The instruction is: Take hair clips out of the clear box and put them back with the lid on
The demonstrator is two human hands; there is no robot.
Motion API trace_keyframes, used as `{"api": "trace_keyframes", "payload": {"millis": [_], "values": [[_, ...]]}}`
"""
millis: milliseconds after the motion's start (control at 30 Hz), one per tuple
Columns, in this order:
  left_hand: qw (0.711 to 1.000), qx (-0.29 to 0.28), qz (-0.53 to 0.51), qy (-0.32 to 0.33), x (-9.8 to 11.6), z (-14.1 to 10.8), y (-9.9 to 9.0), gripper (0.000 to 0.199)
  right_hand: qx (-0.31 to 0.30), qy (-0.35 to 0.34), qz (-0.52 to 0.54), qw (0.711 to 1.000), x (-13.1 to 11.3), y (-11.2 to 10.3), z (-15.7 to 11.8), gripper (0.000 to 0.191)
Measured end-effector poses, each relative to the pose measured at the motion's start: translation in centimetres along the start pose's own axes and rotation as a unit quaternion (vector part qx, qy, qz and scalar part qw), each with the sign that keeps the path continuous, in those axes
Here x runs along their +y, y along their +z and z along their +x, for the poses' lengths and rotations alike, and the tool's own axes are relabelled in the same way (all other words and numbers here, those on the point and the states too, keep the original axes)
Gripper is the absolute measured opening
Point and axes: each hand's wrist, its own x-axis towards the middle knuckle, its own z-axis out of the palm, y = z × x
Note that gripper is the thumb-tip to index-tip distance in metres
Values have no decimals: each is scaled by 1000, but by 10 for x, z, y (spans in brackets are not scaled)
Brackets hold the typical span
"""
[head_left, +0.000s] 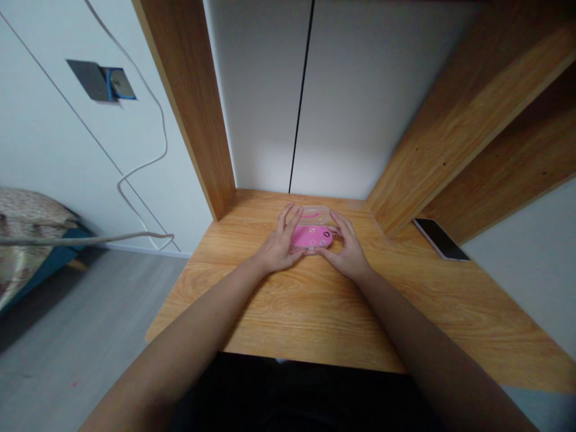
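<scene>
A clear plastic case lies on the wooden desk with its transparent lid raised at the back. Inside its lower half is a flat pink oval piece with several small round marks, one of them dark. My left hand grips the left side of the case, thumb at the front edge and fingers along the side and up toward the lid. On the opposite side my right hand holds the case, thumb at the front, fingers bent around the right edge. My fingers cover both ends of the case.
A dark-screened phone lies on the desk at the right, beside a wooden upright. White panels stand behind the desk. To the left hangs a white cable near an opened wall socket.
</scene>
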Motion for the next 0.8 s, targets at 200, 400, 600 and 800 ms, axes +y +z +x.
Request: {"api": "trace_keyframes", "payload": {"millis": [200, 400, 600, 800], "values": [[1000, 4, -9, -14, -3, 0, 2, 107, 14, 18, 12, 1000, 0, 0, -1, 93], [999, -4, -11, -33, -5, -3, 2, 106, 17, 23, 20, 999, 2, 0, -2, 94], [999, -11, -15, -39, -4, -2, 0, 104, 21, 35, 29, 999, 7, 0, -3, 96], [998, -25, -35, -35, -3, -1, -3, 100, 23, 11, -42, 999, 4, -3, -2, 72]]}}
